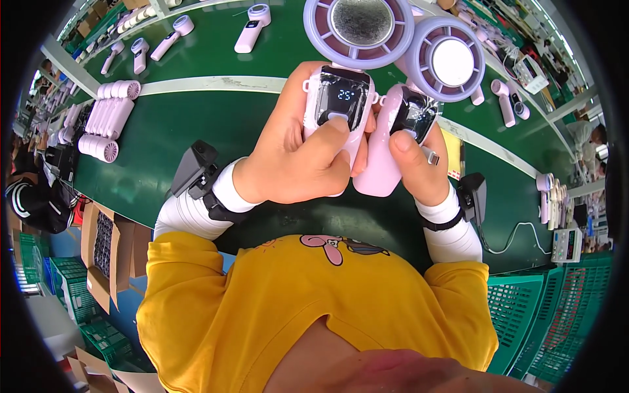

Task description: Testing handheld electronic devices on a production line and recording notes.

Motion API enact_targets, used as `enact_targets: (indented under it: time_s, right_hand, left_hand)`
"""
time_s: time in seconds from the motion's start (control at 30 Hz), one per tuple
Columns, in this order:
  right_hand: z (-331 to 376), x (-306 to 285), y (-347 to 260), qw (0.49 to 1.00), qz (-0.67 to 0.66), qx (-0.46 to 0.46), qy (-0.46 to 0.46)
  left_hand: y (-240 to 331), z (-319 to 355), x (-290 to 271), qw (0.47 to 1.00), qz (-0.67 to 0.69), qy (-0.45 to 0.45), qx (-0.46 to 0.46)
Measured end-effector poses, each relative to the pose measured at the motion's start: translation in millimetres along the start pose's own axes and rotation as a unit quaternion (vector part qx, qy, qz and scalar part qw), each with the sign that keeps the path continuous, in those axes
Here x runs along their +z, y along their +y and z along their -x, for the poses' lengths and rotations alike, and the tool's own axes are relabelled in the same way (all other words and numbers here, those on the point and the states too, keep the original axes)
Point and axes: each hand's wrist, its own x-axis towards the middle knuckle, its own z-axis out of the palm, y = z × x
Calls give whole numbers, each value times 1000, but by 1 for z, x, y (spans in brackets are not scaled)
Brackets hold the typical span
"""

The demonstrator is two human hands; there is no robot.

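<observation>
Pink hand fans stand side by side, heads pointing up and away from the person. Left hand (295, 160) wraps the left fan (337, 98), thumb pressing its button (screen lit). Right hand (419, 164) grips the right fan (406, 118), thumb maybe on its button too.

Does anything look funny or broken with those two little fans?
Nothing looks broken. The left hand holds a pink handheld fan with its screen lit. The right hand holds a second fan, tilted against the first; its screen looks dark under glare. The fans on the green table lie in neat rows.
</observation>
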Motion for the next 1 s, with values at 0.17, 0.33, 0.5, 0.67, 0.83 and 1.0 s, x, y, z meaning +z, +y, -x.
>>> enact_targets:
  time_s: [0.17,0.33,0.5,0.67,0.83,1.0]
  right_hand:
    - [1,0,-3,1000,-19,21,1]
    - [-4,0,-9,997,-50,1,-56]
    - [-4,1,-9,995,-73,7,-72]
    - [-4,4,-12,998,-45,0,-42]
    - [-3,7,-13,998,-53,-9,-22]
    - [-5,5,-15,997,-63,-11,-47]
  left_hand:
    - [-1,2,-1,999,-45,-23,13]
    - [-3,3,-1,998,-52,-30,27]
    - [-4,4,1,1000,-4,-14,14]
    - [1,2,1,999,42,-2,-22]
    - [-1,3,-2,992,-122,-35,15]
    - [-4,5,-3,992,-122,-16,31]
